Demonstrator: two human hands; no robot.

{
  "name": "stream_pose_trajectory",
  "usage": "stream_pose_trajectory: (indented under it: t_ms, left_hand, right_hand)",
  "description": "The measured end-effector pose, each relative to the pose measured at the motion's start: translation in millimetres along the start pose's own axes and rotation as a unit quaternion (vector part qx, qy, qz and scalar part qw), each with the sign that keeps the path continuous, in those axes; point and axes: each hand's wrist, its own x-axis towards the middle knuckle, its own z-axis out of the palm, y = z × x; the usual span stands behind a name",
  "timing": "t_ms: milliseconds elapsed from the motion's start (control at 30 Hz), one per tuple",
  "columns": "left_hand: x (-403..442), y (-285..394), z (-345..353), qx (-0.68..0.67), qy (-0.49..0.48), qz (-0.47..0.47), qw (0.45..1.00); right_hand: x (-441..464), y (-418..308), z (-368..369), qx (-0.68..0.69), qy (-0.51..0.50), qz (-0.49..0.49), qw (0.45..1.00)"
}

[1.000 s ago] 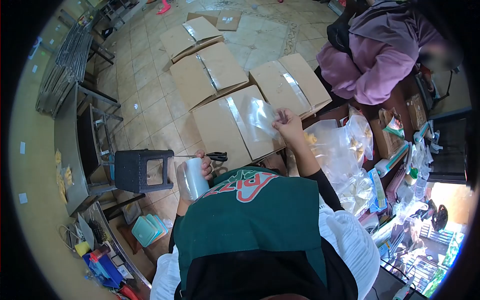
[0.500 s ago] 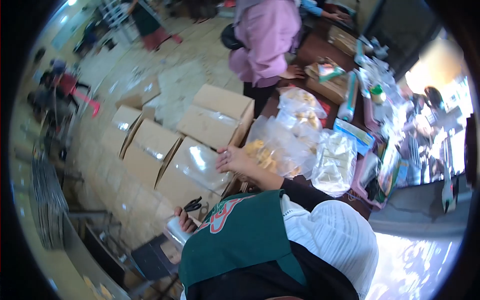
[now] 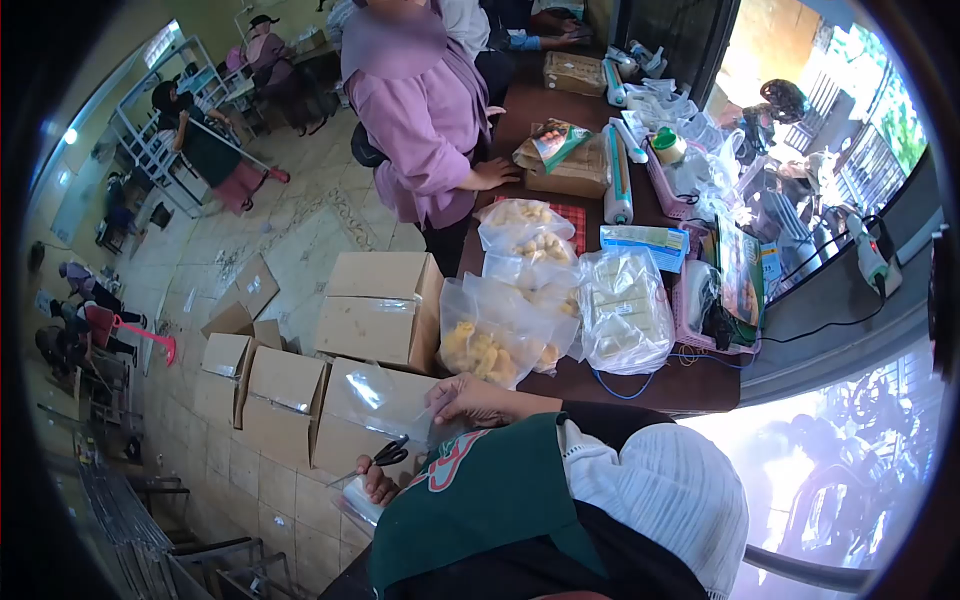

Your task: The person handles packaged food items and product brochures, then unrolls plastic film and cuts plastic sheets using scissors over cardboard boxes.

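Note:
My left hand (image 3: 378, 482) is closed around a pair of black-handled scissors (image 3: 391, 453) and a wide roll of clear tape (image 3: 360, 503). The scissors' blades point left. My right hand (image 3: 462, 400) is at the right end of a cardboard box (image 3: 345, 440), fingers curled in together; what they pinch, if anything, I cannot make out. Clear shiny tape (image 3: 368, 386) runs across the top of this box. A green apron (image 3: 480, 500) and white knitted cloth (image 3: 670, 480) fill the lower part of the view and partly cover both arms.
More cardboard boxes (image 3: 375, 300) stand beside and behind. On the brown table (image 3: 690, 385) lie bags of yellow food (image 3: 485, 350), a bag of pale blocks (image 3: 627, 310) and a pink basket (image 3: 690, 310). A person in a pink top (image 3: 410, 120) leans a hand on the table.
My right hand has gone from spread on the box to curled fingers near its end. The left still holds scissors and tape. The view has swung, and the person in pink now appears further left.

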Motion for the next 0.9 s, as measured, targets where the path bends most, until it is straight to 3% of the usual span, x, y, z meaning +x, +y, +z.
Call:
stream_pose_trajectory:
  t_ms: [133,300,467,567,633,667,700,900]
  left_hand:
    - [-6,3,-1,0.0,0.003,-0.004,1.0]
    - [-1,19,-15,0.013,-0.026,-0.058,0.998]
    - [-9,1,17,0.037,0.068,0.026,0.997]
    - [-21,6,17,0.031,0.074,0.042,0.996]
    - [-25,18,1,0.025,0.001,0.025,0.999]
    - [-27,14,13,0.035,0.03,0.054,0.997]
    - [-30,17,6,0.018,-0.001,0.062,0.998]
    - [-58,10,22,0.028,0.056,0.177,0.982]
  right_hand:
    - [-1,15,1,0.071,-0.048,-0.031,0.996]
    - [8,13,-6,-0.04,-0.101,-0.105,0.989]
    - [8,12,-3,0.012,-0.031,-0.04,0.999]
    - [18,9,-5,0.046,0.03,-0.025,0.998]
    - [23,7,-13,0.136,0.015,-0.021,0.99]
    - [26,1,-15,0.12,0.012,-0.024,0.992]
    - [29,-3,-18,0.102,0.01,-0.03,0.994]
    - [58,-24,-19,0.016,0.169,-0.057,0.984]
